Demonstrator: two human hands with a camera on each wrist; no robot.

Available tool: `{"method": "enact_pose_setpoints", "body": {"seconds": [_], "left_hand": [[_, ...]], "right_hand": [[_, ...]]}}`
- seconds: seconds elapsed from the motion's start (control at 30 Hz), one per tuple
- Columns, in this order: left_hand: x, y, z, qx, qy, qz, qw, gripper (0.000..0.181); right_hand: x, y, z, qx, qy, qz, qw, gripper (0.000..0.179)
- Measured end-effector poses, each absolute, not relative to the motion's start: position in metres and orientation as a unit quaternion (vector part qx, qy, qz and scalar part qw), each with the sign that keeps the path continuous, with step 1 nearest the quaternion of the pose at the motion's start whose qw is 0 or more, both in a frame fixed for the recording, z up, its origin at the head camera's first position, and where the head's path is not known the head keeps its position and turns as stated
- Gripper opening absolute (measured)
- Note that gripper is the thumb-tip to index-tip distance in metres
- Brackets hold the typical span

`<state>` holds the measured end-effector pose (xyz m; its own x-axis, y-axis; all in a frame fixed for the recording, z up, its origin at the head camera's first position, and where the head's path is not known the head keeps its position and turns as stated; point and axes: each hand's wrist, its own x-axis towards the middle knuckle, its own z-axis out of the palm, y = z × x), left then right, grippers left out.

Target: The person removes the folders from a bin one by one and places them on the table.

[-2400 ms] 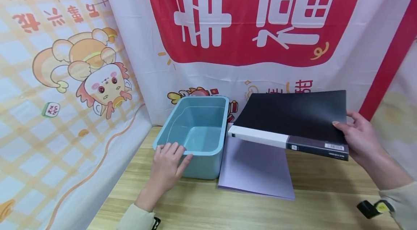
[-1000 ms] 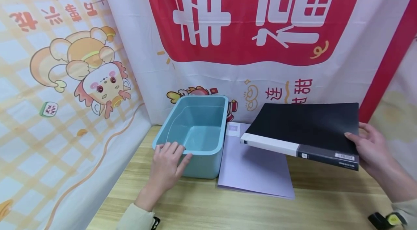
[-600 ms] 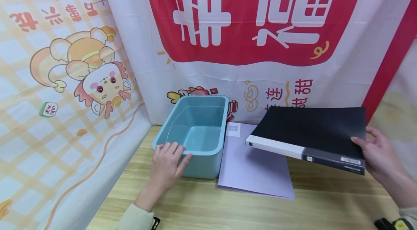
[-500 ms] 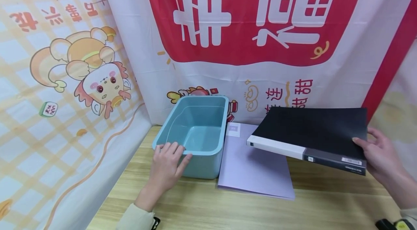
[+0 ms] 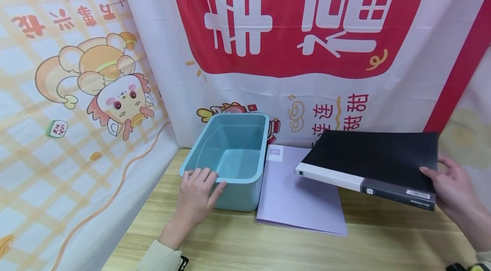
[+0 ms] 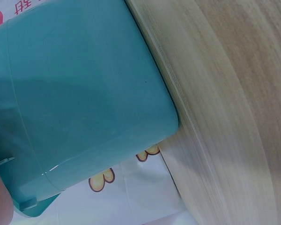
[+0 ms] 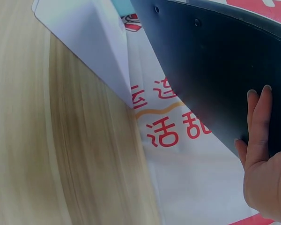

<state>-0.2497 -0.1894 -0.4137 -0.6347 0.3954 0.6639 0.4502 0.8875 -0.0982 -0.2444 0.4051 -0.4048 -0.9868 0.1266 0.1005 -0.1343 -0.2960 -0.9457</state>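
In the head view my right hand (image 5: 456, 185) grips a black binder (image 5: 376, 156) with a white and grey spine by its right edge, thumb on top. The binder is raised and tilted, overlapping a lilac folder (image 5: 299, 198) below it. From the right wrist view, fingers (image 7: 260, 122) lie spread along the binder's underside (image 7: 215, 70). My left hand (image 5: 197, 194) holds the near rim of a blue plastic bin (image 5: 239, 194), its fingers hooked over the edge. The left wrist view shows the bin's outer wall (image 6: 84, 93) and a bit of one digit.
The wooden table (image 5: 276, 249) carries the bin and, right beside it, the folder. A printed cloth (image 5: 299, 15) with red and white lettering hangs behind, and a cartoon-patterned cloth (image 5: 76, 134) covers the left side.
My right hand has moved the binder to the right and lower, uncovering more of the lilac folder. The left hand and the bin have stayed in place.
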Motion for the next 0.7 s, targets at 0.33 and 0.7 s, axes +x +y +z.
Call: {"method": "enact_pose_setpoints", "body": {"seconds": [0.33,0.7], "left_hand": [[-0.25,-0.189,-0.414,-0.236,-0.901,-0.039,0.361,0.032],[-0.25,-0.189,-0.414,-0.236,-0.901,-0.039,0.362,0.032]], "right_hand": [[-0.244,0.41,-0.41,-0.016,-0.591,0.802,0.082,0.029],[-0.24,0.417,-0.417,-0.006,-0.564,0.822,0.079,0.032]]}}
